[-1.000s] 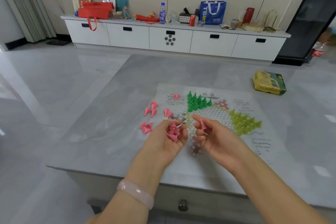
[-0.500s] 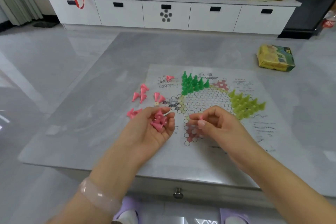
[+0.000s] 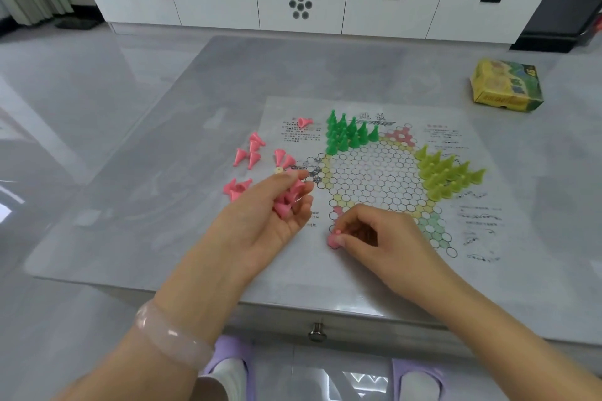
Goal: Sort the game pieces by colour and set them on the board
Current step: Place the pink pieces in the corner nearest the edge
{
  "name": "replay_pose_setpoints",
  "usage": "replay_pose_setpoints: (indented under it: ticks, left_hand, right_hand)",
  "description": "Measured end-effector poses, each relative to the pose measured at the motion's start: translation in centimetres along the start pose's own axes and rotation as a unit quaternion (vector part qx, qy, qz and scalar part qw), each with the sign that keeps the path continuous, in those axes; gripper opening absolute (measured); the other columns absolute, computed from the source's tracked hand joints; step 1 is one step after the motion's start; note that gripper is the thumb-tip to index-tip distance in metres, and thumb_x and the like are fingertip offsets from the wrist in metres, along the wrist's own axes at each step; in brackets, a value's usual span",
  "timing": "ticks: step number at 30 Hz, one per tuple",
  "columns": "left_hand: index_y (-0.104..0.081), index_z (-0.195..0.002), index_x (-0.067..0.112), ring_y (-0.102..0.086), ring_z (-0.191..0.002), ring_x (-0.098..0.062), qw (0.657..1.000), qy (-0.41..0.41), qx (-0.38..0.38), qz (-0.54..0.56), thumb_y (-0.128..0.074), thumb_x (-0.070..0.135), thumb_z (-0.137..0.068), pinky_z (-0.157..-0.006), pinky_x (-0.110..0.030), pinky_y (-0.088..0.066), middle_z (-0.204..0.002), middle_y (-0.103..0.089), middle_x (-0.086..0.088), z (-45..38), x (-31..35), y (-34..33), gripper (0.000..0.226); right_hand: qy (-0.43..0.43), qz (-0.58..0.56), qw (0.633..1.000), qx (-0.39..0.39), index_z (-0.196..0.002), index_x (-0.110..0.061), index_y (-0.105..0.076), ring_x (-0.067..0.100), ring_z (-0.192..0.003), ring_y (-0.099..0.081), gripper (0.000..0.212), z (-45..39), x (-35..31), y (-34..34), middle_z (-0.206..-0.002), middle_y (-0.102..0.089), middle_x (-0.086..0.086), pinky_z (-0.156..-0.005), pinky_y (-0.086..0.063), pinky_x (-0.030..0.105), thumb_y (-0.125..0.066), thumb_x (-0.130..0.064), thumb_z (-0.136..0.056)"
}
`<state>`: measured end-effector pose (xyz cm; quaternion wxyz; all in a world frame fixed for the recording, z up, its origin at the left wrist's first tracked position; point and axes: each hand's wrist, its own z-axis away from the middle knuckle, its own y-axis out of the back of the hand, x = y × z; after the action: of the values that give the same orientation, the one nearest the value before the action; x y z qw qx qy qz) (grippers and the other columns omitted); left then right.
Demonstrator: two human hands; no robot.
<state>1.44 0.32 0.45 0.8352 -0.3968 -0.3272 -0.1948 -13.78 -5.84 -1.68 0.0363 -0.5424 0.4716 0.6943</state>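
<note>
- The right hand (image 3: 384,238) pinches one small pink cone piece (image 3: 334,239) between thumb and fingertip, its base touching the paper board (image 3: 374,273) at the star's 6 o'clock point.
- The left hand (image 3: 260,221), palm up, cups a cluster of glossy pink cones (image 3: 290,198) in curled fingers, at the board's 9 o'clock edge.
- Loose pink cones (image 3: 250,153) lie tipped on the smooth grey table (image 3: 163,172) at 10 o'clock.
- Dark green cones (image 3: 348,135) stand at 12 o'clock, yellow-green cones (image 3: 446,172) at 3 o'clock.
- A crumpled yellow box (image 3: 506,85) sits at 2 o'clock.

Glossy plastic pieces (image 3: 348,135) on a paper board (image 3: 374,172), polished table (image 3: 163,140)
</note>
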Motion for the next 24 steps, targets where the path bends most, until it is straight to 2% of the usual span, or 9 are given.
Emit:
replay_pose_setpoints:
  ticks: [2, 5, 9, 14, 20, 22, 24]
  left_hand:
    - [-0.063, -0.082, 0.005, -0.053, -0.043, -0.007, 1.0, -0.011, 0.001, -0.015, -0.054, 0.01, -0.087, -0.042, -0.015, -0.046, -0.059, -0.062, -0.005, 0.1, -0.1, -0.1, 0.012]
    - [-0.064, -0.081, 0.007, -0.049, -0.043, -0.005, 1.0, -0.019, 0.005, -0.024, -0.056, 0.011, -0.086, -0.04, -0.014, -0.043, -0.062, -0.058, -0.003, 0.1, -0.1, -0.1, 0.01]
    - [-0.069, -0.08, 0.011, -0.04, -0.044, -0.004, 1.0, -0.009, 0.011, -0.027, -0.06, 0.013, -0.083, -0.037, -0.013, -0.035, -0.062, -0.05, 0.001, 0.0, -0.1, 0.2, 0.01]
    - [-0.069, -0.086, 0.013, -0.038, -0.041, -0.003, 1.0, -0.008, 0.005, -0.028, -0.059, 0.015, -0.083, -0.035, -0.013, -0.033, -0.062, -0.047, 0.003, 0.3, -0.1, 0.1, 0.01]
    - [-0.072, -0.071, 0.013, -0.039, -0.043, -0.004, 1.0, 0.0, 0.002, -0.031, -0.062, 0.015, -0.081, -0.035, -0.013, -0.034, -0.062, -0.05, 0.002, 0.5, -0.5, -0.1, 0.014]
    - [-0.075, -0.066, 0.015, -0.037, -0.045, -0.004, 0.999, -0.001, -0.004, -0.05, -0.063, 0.016, -0.079, -0.035, -0.014, -0.034, -0.061, -0.051, 0.003, 0.5, -0.8, -0.1, 0.017]
    - [-0.075, -0.067, 0.014, -0.035, -0.048, -0.005, 0.997, -0.01, -0.017, -0.076, -0.063, 0.015, -0.08, -0.036, -0.013, -0.032, -0.058, -0.051, 0.004, 0.7, -1.0, -0.2, 0.018]
  right_hand:
    - [0.011, 0.025, 1.0, -0.003, -0.074, -0.03, -0.062, -0.004, -0.07, -0.054, 0.013, -0.1, -0.1, -0.1, -0.064, -0.06, -0.017, -0.064, -0.039, 0.008, -0.068, -0.019, -0.08]
    - [0.024, 0.053, 0.998, -0.009, -0.077, -0.025, -0.065, 0.0, -0.071, -0.053, 0.007, -0.2, -0.2, -0.1, -0.062, -0.057, -0.018, -0.063, -0.039, 0.009, -0.066, -0.019, -0.081]
    - [0.033, 0.056, 0.998, -0.017, -0.08, -0.021, -0.066, 0.004, -0.078, -0.054, 0.005, -0.2, -0.2, 0.0, -0.067, -0.062, -0.014, -0.065, -0.039, 0.009, -0.065, -0.017, -0.082]
    - [0.035, 0.057, 0.997, -0.022, -0.079, -0.021, -0.064, 0.002, -0.072, -0.052, 0.006, -0.1, -0.3, 0.1, -0.065, -0.059, -0.012, -0.062, -0.04, 0.011, -0.064, -0.016, -0.081]
    - [0.036, 0.067, 0.996, -0.038, -0.082, -0.022, -0.062, 0.001, -0.071, -0.052, 0.004, 0.0, -0.2, 0.3, -0.068, -0.06, -0.01, -0.061, -0.04, 0.012, -0.065, -0.02, -0.081]
    - [0.033, 0.043, 0.998, -0.03, -0.085, -0.024, -0.061, 0.004, -0.071, -0.053, 0.009, -0.1, -0.3, 0.7, -0.071, -0.063, -0.008, -0.061, -0.041, 0.013, -0.068, -0.021, -0.079]
    - [0.029, -0.016, 0.999, 0.011, -0.085, -0.024, -0.062, 0.004, -0.067, -0.055, 0.011, -0.2, -0.8, 1.3, -0.075, -0.065, -0.009, -0.06, -0.043, 0.013, -0.068, -0.018, -0.079]
